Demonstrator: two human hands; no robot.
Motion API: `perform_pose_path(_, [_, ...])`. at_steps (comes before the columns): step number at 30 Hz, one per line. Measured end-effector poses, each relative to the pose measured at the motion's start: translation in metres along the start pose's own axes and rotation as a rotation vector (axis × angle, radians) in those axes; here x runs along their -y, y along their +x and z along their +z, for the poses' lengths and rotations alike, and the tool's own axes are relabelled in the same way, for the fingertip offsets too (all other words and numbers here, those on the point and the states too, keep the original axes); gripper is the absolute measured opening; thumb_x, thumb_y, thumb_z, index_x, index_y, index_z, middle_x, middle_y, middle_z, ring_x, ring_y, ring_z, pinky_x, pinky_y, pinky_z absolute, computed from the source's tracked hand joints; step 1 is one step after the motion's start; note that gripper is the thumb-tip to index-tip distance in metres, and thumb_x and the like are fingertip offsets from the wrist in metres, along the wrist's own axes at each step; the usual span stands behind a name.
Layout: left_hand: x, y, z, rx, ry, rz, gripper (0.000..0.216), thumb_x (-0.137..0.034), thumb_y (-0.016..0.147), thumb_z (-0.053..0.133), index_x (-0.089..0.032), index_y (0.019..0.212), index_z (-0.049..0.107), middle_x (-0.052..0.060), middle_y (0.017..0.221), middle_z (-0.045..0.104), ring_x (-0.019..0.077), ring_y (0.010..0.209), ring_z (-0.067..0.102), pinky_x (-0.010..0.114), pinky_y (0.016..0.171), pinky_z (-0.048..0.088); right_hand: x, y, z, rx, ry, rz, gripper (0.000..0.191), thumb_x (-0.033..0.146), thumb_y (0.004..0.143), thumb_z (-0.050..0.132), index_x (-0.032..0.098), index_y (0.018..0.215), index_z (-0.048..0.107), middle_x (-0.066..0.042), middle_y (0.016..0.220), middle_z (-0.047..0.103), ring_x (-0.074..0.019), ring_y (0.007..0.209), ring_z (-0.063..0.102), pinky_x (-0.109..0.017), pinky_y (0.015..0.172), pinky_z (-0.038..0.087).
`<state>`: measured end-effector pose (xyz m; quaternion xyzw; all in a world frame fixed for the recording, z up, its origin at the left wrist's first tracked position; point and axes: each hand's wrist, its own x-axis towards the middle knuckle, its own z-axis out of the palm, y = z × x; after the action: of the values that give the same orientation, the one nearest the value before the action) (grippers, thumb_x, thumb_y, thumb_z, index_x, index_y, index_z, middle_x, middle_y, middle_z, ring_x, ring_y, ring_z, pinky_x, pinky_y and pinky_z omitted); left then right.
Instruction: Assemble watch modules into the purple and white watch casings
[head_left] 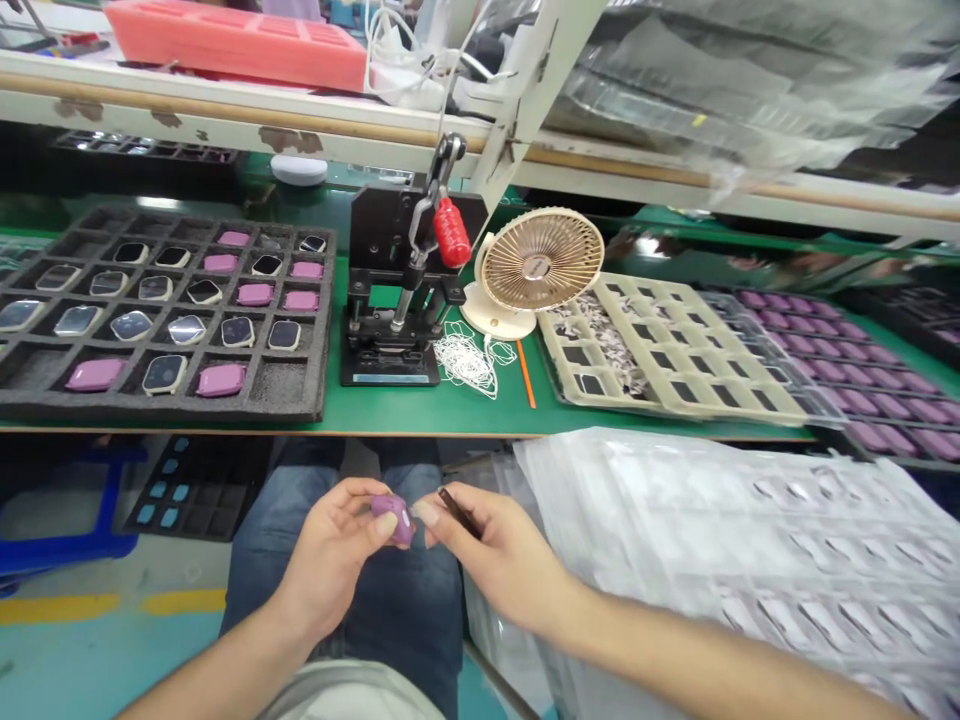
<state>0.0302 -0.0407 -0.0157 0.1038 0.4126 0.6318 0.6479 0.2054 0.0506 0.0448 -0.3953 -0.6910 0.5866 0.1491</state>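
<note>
My left hand [334, 545] is closed around a small purple watch case [394, 517], held over my lap below the table edge. My right hand [491, 545] is pinched on a thin dark tool [457, 511] whose tip points toward the case; its thumb touches the case. Both hands hover above my blue jeans [397, 600]. On the green table [420, 415] ahead stands a black hand press [394, 290] with a red-handled lever [451, 233].
A black foam tray [161, 310] of purple and clear-faced cases lies at left. A small beige fan [536, 262], white loose rings [469, 362], a beige tray [675, 350] and a tray of purple cases [847, 370] sit right. Stacked clear plastic trays [750, 540] lie beside my right arm.
</note>
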Motion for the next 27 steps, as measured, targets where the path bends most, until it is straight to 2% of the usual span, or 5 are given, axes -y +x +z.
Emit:
perform_pose_path(6, [0.002, 0.005, -0.007, -0.069, 0.002, 0.021, 0.034, -0.024, 0.071, 0.097, -0.019, 0.099, 0.078, 0.006, 0.096, 0.080, 0.0158, 0.085, 0.073, 0.028, 0.083, 0.059, -0.001, 0.001, 0.004, -0.015, -0.026, -0.081, 0.031, 0.045, 0.103, 0.065, 0.020, 0.089, 0.074, -0.001, 0.081, 0.074, -0.0151, 0.074, 0.066, -0.025, 0.074, 0.050])
perform_pose_path(18, [0.001, 0.010, -0.012, -0.095, -0.034, 0.070, 0.032, -0.020, 0.069, 0.098, -0.020, 0.095, 0.080, 0.007, 0.095, 0.083, 0.0157, 0.089, 0.077, 0.024, 0.085, 0.060, -0.005, 0.015, 0.009, -0.016, -0.024, -0.072, 0.029, 0.042, 0.102, 0.067, 0.018, 0.085, 0.071, 0.000, 0.078, 0.070, -0.0131, 0.069, 0.059, -0.023, 0.065, 0.046])
perform_pose_path(20, [0.002, 0.010, -0.014, -0.091, -0.033, 0.103, 0.031, -0.018, 0.067, 0.098, -0.021, 0.093, 0.081, 0.006, 0.095, 0.083, 0.0158, 0.089, 0.077, 0.024, 0.086, 0.061, -0.007, 0.014, 0.010, -0.040, -0.062, -0.151, 0.023, 0.037, 0.103, 0.067, 0.019, 0.089, 0.072, -0.001, 0.080, 0.071, -0.0131, 0.070, 0.061, -0.023, 0.065, 0.046])
perform_pose_path(24, [0.004, 0.009, -0.017, -0.061, -0.009, 0.168, 0.029, -0.013, 0.066, 0.098, -0.023, 0.088, 0.082, 0.005, 0.093, 0.084, 0.0183, 0.089, 0.080, 0.027, 0.087, 0.063, -0.013, 0.013, 0.010, -0.046, -0.147, -0.450, 0.009, 0.023, 0.103, 0.065, 0.021, 0.102, 0.074, -0.003, 0.089, 0.073, -0.0144, 0.078, 0.067, -0.024, 0.071, 0.049])
perform_pose_path(27, [0.006, 0.008, -0.020, -0.035, 0.024, 0.219, 0.026, -0.011, 0.069, 0.096, -0.024, 0.086, 0.082, 0.003, 0.093, 0.084, 0.0205, 0.092, 0.081, 0.030, 0.087, 0.064, -0.014, 0.011, 0.011, -0.033, -0.170, -0.523, 0.008, 0.019, 0.103, 0.065, 0.022, 0.105, 0.072, -0.003, 0.089, 0.073, -0.0142, 0.079, 0.068, -0.024, 0.071, 0.049])
